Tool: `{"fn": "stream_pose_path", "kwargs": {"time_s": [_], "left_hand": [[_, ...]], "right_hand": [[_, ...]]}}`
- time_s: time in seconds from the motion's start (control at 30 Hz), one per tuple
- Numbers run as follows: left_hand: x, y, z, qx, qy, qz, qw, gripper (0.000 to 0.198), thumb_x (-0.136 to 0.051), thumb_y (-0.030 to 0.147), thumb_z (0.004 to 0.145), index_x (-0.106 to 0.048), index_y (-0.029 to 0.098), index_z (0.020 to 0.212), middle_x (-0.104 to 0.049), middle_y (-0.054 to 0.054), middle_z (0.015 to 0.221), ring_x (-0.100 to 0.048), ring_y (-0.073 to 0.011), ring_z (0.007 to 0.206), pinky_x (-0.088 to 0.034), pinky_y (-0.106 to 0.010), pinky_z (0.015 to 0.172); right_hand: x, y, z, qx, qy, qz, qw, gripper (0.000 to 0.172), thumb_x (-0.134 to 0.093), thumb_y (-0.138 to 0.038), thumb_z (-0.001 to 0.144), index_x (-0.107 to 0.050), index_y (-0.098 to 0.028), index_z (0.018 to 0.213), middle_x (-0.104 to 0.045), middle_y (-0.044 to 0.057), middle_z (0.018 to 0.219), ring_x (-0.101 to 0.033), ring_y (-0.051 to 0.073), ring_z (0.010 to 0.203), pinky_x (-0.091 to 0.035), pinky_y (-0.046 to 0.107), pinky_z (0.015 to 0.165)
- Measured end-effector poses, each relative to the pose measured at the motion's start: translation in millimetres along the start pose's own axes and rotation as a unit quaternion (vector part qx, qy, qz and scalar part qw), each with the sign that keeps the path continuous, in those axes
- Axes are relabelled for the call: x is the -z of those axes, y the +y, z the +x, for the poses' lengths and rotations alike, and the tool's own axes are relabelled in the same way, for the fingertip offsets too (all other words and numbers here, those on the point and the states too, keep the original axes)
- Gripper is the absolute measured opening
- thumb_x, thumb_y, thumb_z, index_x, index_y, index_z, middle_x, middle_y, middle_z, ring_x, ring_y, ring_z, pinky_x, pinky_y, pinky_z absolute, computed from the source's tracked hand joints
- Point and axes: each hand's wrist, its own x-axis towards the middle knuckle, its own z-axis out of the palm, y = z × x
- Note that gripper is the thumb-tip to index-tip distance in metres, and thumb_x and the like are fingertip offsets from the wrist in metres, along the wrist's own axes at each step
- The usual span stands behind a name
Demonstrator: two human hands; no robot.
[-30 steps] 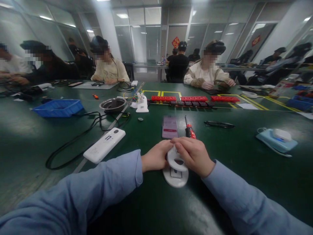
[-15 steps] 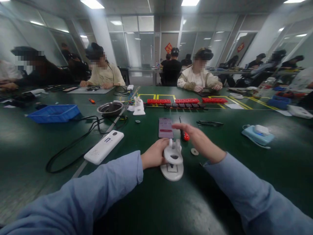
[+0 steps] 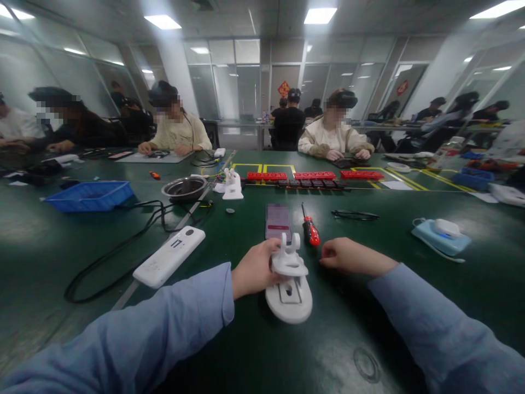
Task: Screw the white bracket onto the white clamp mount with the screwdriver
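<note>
My left hand [image 3: 254, 269] is closed round the left side of a white plastic stand [image 3: 289, 287] with an oval base and a forked top, which rests on the green table [image 3: 246, 350]. My right hand [image 3: 348, 256] lies on the table to the right of the stand, fingers curled together with the tips pressed to the surface. What is under them is hidden. A red-handled screwdriver [image 3: 309, 230] lies just beyond that hand. A phone [image 3: 278, 221] with a lit screen lies flat behind the stand.
A white oblong device [image 3: 169, 264] and a black cable [image 3: 123, 241] lie at the left. Farther off are a blue tray [image 3: 90, 195], a metal bowl [image 3: 184, 187], a second white stand [image 3: 232, 186], red strips [image 3: 314, 175], glasses [image 3: 355, 215] and a light blue device [image 3: 442, 236]. Other people sit across the table.
My right hand let go of the stand's top, swung out over the screwdriver, then came down on the table where a small disc lay. The left hand kept its hold.
</note>
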Motion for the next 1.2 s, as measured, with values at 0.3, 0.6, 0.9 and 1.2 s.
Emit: {"fn": "stream_pose_path", "kwargs": {"time_s": [0.3,0.6,0.9,1.2], "left_hand": [[25.8,2.7,6.2,-0.018,-0.073,0.004,0.997,0.063,-0.021,0.062,0.081,-0.061,0.014,0.085,-0.062,-0.006,0.086,-0.057,-0.0163,0.075,-0.042,-0.026,0.067],[27.9,-2.8,7.0,-0.021,-0.070,-0.044,0.996,0.049,-0.054,0.059,0.066,-0.057,0.013,0.085,-0.058,0.000,0.073,-0.052,-0.0130,0.062,-0.038,-0.021,0.055],[30.5,24.3,-1.3,-0.015,-0.049,0.080,0.996,0.013,-0.047,0.023,0.073,-0.056,0.015,0.069,-0.055,0.002,0.061,-0.049,-0.0105,0.054,-0.032,-0.020,0.050],[30.5,26.2,-4.2,-0.015,-0.043,0.130,0.990,0.020,-0.041,0.024,0.079,-0.058,0.016,0.072,-0.059,0.000,0.066,-0.052,-0.0121,0.057,-0.035,-0.021,0.053]], "right_hand": [[50.2,-53.6,-34.0,0.261,0.065,0.178,0.947,0.016,-0.061,-0.039,0.069,-0.068,-0.024,0.068,-0.061,0.005,0.102,-0.057,0.022,0.094,-0.045,0.036,0.082],[-16.0,-63.5,-12.9,0.426,0.255,-0.067,0.865,0.010,-0.059,-0.025,0.075,-0.067,-0.026,0.080,-0.049,0.005,0.121,-0.040,0.024,0.114,-0.035,0.047,0.093],[-29.6,-63.6,-20.2,0.456,0.339,-0.129,0.813,0.022,-0.053,-0.014,0.075,-0.048,-0.021,0.095,-0.045,0.010,0.106,-0.048,0.020,0.097,-0.048,0.033,0.077],[5.2,-60.6,-32.3,0.351,0.299,-0.088,0.883,0.036,-0.046,-0.035,0.081,-0.044,-0.021,0.114,-0.041,0.012,0.123,-0.038,0.027,0.115,-0.036,0.044,0.091]]}}
